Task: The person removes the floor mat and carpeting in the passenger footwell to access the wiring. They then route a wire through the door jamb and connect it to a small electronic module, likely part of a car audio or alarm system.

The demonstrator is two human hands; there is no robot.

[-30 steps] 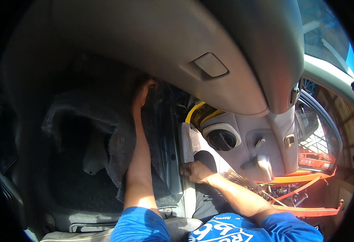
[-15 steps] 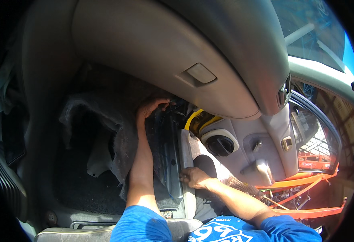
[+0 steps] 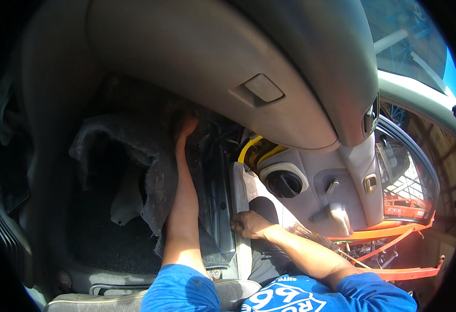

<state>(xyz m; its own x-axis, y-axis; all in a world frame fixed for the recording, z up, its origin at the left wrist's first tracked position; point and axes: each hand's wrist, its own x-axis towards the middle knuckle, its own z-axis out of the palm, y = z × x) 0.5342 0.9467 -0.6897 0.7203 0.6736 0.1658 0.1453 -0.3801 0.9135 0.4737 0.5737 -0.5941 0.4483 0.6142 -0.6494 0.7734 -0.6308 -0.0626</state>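
My left hand [image 3: 187,125] reaches deep into the car's footwell, below the dashboard [image 3: 186,57]. Its fingers are lost in shadow, so what they touch is hidden. Beside that forearm lies a folded-back piece of grey carpet [image 3: 160,182] with a ragged, fuzzy edge. Bare dark floor metal [image 3: 222,205] with thin wires shows to the right of the arm. My right hand [image 3: 251,225] is closed, its fingers curled over the light door sill [image 3: 242,249].
A closed glovebox latch [image 3: 263,88] sits above. On the right stands the open car door [image 3: 316,177], with a round speaker [image 3: 284,184]. A brush-like bundle of bristles [image 3: 308,234] and an orange metal frame [image 3: 394,272] lie beyond the sill. The seat edge [image 3: 98,301] is nearest me.
My left hand has moved left and slightly farther in, from the wires near the sill into the shadow under the dashboard. My right hand stays at the sill.
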